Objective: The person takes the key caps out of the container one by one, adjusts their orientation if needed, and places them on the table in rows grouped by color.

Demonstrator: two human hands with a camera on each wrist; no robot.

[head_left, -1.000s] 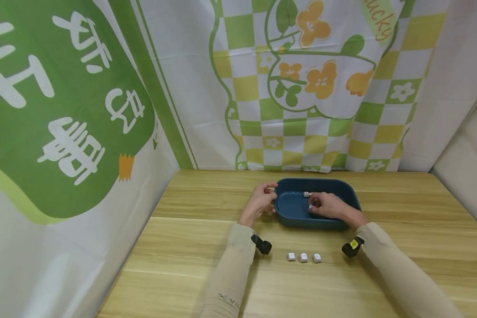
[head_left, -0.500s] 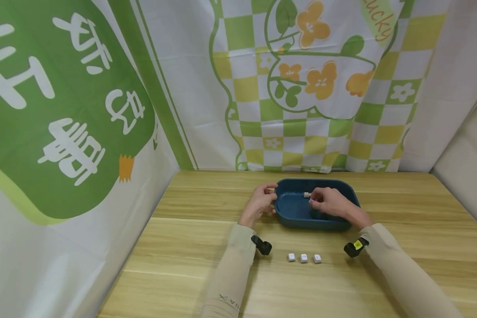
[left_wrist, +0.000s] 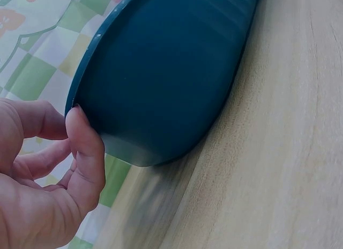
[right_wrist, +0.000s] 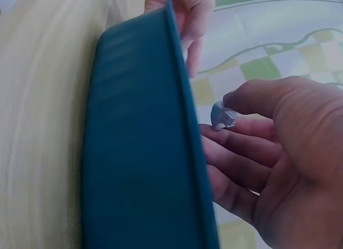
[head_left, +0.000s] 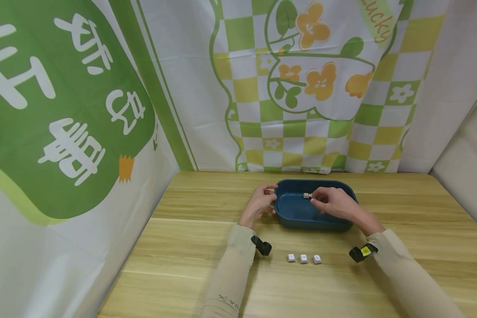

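A dark blue oblong tray (head_left: 310, 225) sits toward the back of the wooden table. My left hand (head_left: 259, 204) pinches its left rim between thumb and finger, which the left wrist view shows up close. Over the tray's right half, my right hand (head_left: 335, 204) pinches a small white keycap (right_wrist: 222, 116) between thumb and fingertips. One pale keycap (head_left: 306, 195) lies inside the tray near the back wall, beside my right fingertips; the hand hides part of the tray floor. Nearer to me, a left keycap (head_left: 291, 258), a middle keycap (head_left: 304, 259) and a right keycap (head_left: 316, 259) form a row.
Bare wood of the table (head_left: 183, 247) extends on both sides of the tray and in front of it. A printed checkered cloth (head_left: 294, 145) hangs behind the table's back edge, and a green-and-white cloth (head_left: 103, 132) hangs at the left.
My right hand has risen from the tray floor with the keycap and shifted slightly right. The left hand stays on the rim, and the row of keycaps is unchanged.
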